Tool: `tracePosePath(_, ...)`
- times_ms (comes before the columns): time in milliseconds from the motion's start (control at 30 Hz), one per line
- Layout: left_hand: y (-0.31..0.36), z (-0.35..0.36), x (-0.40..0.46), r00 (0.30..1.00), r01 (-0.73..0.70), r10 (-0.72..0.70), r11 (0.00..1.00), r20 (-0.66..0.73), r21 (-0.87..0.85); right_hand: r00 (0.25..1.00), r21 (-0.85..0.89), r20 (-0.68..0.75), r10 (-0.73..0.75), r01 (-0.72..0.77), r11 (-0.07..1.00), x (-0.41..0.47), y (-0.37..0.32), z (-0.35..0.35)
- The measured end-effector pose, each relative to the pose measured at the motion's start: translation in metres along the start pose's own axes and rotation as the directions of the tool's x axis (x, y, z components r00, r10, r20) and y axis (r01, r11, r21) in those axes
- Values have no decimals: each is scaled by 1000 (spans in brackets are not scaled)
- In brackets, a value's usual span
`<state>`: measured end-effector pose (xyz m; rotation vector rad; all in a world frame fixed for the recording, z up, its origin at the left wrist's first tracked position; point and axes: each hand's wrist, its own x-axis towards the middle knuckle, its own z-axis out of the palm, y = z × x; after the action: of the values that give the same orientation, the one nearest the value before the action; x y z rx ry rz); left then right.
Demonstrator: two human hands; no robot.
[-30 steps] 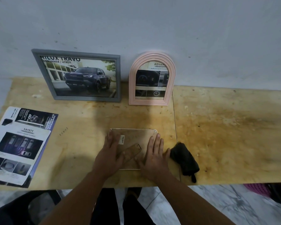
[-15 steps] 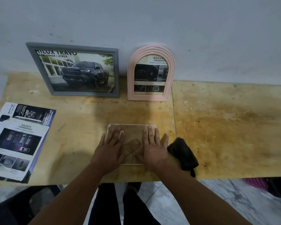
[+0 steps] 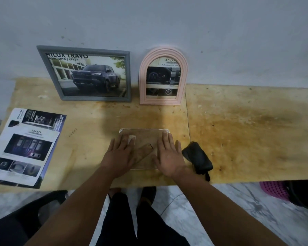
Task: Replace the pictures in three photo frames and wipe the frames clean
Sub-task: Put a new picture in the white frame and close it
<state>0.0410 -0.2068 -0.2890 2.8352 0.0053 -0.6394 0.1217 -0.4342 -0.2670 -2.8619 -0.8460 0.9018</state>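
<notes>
So two frames look done already: the grey frame [image 3: 89, 75] and the pink arched frame [image 3: 163, 77] both stand along the table's [image 3: 247, 135] far edge, leaning on the wall with car pictures in them. The third frame [image 3: 144, 139] is the one being worked on. It's lying face down near the front edge, about mid-table, long axis running left to right, with its stand strut [image 3: 144, 151] pointing diagonally toward the far right corner. Left hand [image 3: 118, 157] and right hand [image 3: 169, 157] both rest flat on the back panel, fingers straight and spread, not gripping anything. My guess is the backing is getting pressed in or about to come off, can't tell which. Next move probably needs fingertips at the little tab [image 3: 131, 139]. The dark cloth [image 3: 197, 159] sits just right of the frame for wiping, and the brochures [image 3: 25, 148] wait at the left edge.
</notes>
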Motion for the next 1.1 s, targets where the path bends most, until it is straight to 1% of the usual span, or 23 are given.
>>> tracePosePath(67, -8, 7, -10, 1000, 8, -8, 1000, -30, 6, 999, 13, -31, -6, 6, 1000, -15, 4, 14)
tracePosePath(167, -21, 22, -26, 998, -23, 22, 1000, -54, -19, 1000, 32, -13, 10, -9, 999, -27, 8, 31)
tracePosePath(267, -28, 34, -34, 997, -7, 1, 997, -76, -76, 999, 77, -31, 16, -14, 997, -27, 9, 39)
tracePosePath(333, -29, 39, -34, 994, -17, 8, 996, -108, -85, 998, 84, -59, 13, -8, 996, -26, 11, 44)
tracePosePath(467, -31, 50, -32, 992, -37, 25, 995, -128, -97, 996, 85, -90, 12, -4, 996, -23, 13, 49)
tracePosePath(633, -32, 57, -30, 989, -43, 29, 995, -148, -94, 998, 123, -66, 20, -12, 992, -21, 12, 50)
tracePosePath(700, -29, 51, -30, 991, -32, 18, 994, -131, -101, 999, 161, -35, 27, -21, 987, -21, 10, 42)
tracePosePath(767, -24, 41, -33, 992, -7, -9, 992, -126, -128, 998, 244, -33, 57, -47, 969, -22, 5, 30)
tracePosePath(800, -20, 35, -33, 991, 3, -24, 988, -132, -154, 993, 317, -67, 102, -76, 945, -24, 3, 24)
tracePosePath(833, -15, 30, -34, 990, 14, -39, 985, -139, -175, 978, 407, -108, 179, -120, 905, -25, 1, 20)
tracePosePath(867, -10, 27, -35, 989, 17, -44, 983, -144, -185, 952, 533, -126, 280, -174, 828, -25, 0, 17)
tracePosePath(900, -5, 24, -37, 989, 10, -36, 983, -140, -181, 920, 663, -92, 381, -229, 713, -25, -3, 14)
tracePosePath(933, -1, 23, -38, 989, -13, -12, 986, -147, -166, 896, 749, -56, 441, -254, 612, -24, -5, 12)
tracePosePath(1000, 4, 25, -38, 990, -42, 26, 992, -137, -118, 875, 814, 5, 484, -285, 506, -22, -10, 8)
tracePosePath(1033, 6, 20, -38, 992, -30, 19, 995, -122, -93, 870, 848, 46, 492, -295, 441, -22, -13, 2)
tracePosePath(1100, 7, 13, -36, 989, 5, -12, 999, -144, -50, 858, 904, 119, 499, -302, 304, -22, -16, -15)
